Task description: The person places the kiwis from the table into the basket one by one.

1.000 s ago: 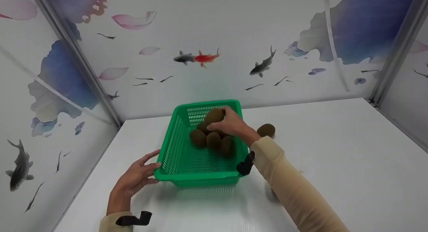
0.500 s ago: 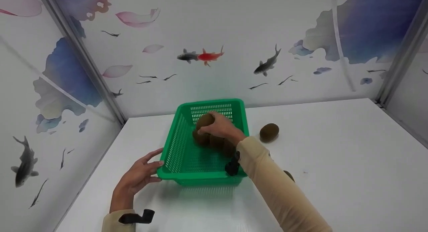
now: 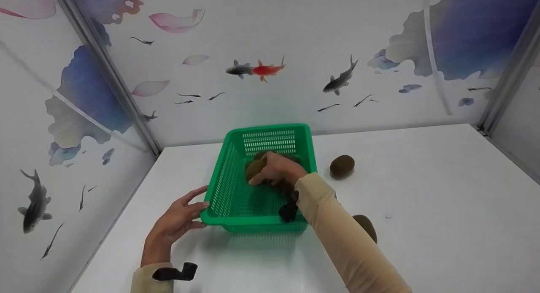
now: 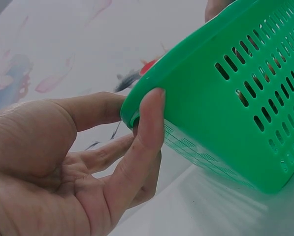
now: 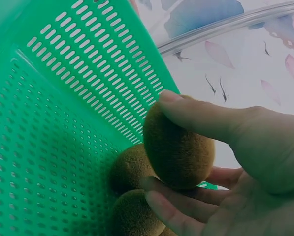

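My right hand (image 3: 276, 168) is inside a green plastic basket (image 3: 217, 179), holding a brown fuzzy kiwi (image 5: 179, 145) between thumb and fingers. Right below that fruit, more kiwis (image 5: 132, 169) lie on the basket floor, partly hidden by the hand in the head view. At the basket's near left corner, my left hand (image 3: 179, 217) grips the rim (image 4: 151, 81), with fingers on both sides of it in the left wrist view.
On the white table (image 3: 434, 191), one kiwi (image 3: 342, 166) lies right of the basket. Another kiwi (image 3: 366, 227) is nearer, partly behind the right sleeve (image 3: 346, 234). A wall panel (image 3: 270, 107) with painted fish rises behind the basket; another wall stands left.
My right hand has moved the kiwi left and lower in the basket. With the forearm shifted left, more of the near kiwi on the table shows. The left hand keeps its hold.
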The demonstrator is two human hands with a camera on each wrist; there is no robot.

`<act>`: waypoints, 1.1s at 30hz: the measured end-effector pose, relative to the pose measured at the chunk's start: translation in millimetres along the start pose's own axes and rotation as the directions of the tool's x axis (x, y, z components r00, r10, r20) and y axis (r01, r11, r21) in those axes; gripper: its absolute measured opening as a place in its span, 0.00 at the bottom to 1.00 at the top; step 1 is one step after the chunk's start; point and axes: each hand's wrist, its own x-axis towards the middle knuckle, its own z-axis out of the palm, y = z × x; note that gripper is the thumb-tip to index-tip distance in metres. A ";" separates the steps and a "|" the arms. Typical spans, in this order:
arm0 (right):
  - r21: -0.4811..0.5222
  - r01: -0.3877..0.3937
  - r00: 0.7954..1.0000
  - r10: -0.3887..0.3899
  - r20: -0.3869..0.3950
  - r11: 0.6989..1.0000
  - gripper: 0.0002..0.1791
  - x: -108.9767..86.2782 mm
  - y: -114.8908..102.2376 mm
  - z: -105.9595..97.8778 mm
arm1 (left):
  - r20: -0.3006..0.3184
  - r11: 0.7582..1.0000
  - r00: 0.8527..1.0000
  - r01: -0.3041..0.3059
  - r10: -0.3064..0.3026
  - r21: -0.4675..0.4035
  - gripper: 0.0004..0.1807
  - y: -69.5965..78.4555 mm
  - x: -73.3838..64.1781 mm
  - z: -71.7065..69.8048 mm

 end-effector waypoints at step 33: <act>-0.083 0.060 0.998 -0.059 0.019 0.995 0.33 -31.2 -11.2 -32.9 | -0.003 1.000 1.000 -0.008 0.009 0.029 0.41 -0.2 0.2 -1.4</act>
